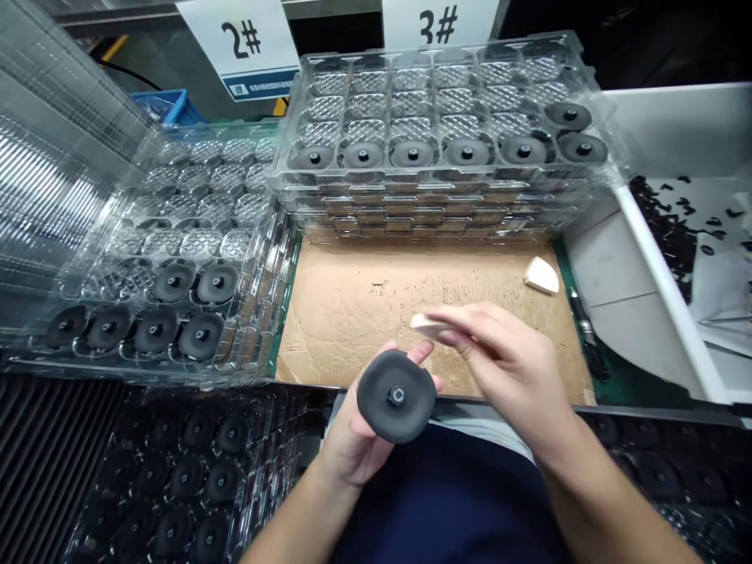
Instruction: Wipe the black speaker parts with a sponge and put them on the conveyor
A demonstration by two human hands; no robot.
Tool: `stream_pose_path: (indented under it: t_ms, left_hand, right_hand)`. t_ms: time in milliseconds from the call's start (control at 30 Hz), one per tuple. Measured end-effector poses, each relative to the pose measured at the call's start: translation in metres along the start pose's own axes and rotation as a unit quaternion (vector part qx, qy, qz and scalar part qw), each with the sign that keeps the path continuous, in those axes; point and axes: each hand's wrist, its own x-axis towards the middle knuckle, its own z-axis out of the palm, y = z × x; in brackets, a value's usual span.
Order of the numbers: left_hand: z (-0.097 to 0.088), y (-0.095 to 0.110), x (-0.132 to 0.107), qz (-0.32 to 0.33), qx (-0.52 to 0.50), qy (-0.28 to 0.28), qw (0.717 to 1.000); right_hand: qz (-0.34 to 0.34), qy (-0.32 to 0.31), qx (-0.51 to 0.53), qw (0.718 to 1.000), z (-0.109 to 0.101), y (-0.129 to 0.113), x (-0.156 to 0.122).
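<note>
From where I stand, the left hand [352, 448] has the round black rubber-looking disc [376, 399] cradled from beneath, its fingers curled behind so that their tips show past the upper right rim. The disc sits tilted in front of the palm, its short central stem facing up toward the person's head, just past the near edge of the cardboard sheet [341, 298]. The right hand [520, 368] pinches a small white pad [428, 324] narrowly between thumb and fingers, above and to the right of the disc, near it but apart.

The cardboard is scuffed and flecked with dark marks, and a white wedge-shaped block [541, 277] lies near its far right corner. Behind stands a stack of clear plastic trays [446, 176], the top one holding black discs along its front row and one more behind at the right. Another clear tray stack [255, 313] on the left carries six discs in its two nearest rows. Off to the right, a white bin [638, 243] contains scattered small black pieces [667, 231]. Paper signs reading 2# [244, 39] and 3# [438, 23] hang at the back, and a blue crate [176, 106] shows behind the left trays.
</note>
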Motion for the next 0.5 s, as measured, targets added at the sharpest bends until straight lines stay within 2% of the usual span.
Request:
stream_pose_path:
  t_ms: [33, 100, 167, 233, 300, 400, 433, 467, 500]
  left_hand:
    - [-0.002, 0.002, 0.001, 0.007, -0.026, -0.01, 1.0]
    - [-0.006, 0.006, 0.002, 0.017, -0.051, -0.015, 0.998]
    - [-0.01, 0.01, 0.005, 0.021, -0.056, -0.007, 0.998]
    - [-0.013, 0.013, 0.008, 0.01, -0.062, -0.001, 0.998]
    - [-0.013, 0.015, 0.011, -0.003, -0.071, -0.002, 0.997]
    - [-0.011, 0.015, 0.015, -0.004, -0.072, 0.014, 0.997]
    - [-0.01, 0.014, 0.015, -0.002, -0.066, 0.029, 0.997]
    - [-0.01, 0.014, 0.016, -0.002, -0.051, 0.046, 0.998]
    - [-0.01, 0.013, 0.016, -0.005, -0.029, 0.064, 0.998]
  right_hand:
    - [0.048, -0.002, -0.003, 0.999, 0.004, 0.013, -0.005]
    - [0.098, -0.027, -0.004, 0.995, 0.018, 0.038, -0.019]
    - [0.107, -0.063, 0.006, 0.992, 0.034, 0.055, -0.035]
    - [0.107, -0.08, 0.016, 0.991, 0.046, 0.062, -0.044]
    - [0.121, -0.073, 0.02, 0.99, 0.045, 0.054, -0.04]
    - [0.14, 0.002, 0.018, 0.99, 0.029, 0.021, -0.017]
    - [0.122, 0.045, 0.015, 0.991, 0.024, 0.007, -0.008]
    - [0.071, 0.069, 0.014, 0.995, 0.02, -0.007, 0.0]
    - [0.01, 0.059, 0.011, 0.998, 0.018, -0.019, 0.006]
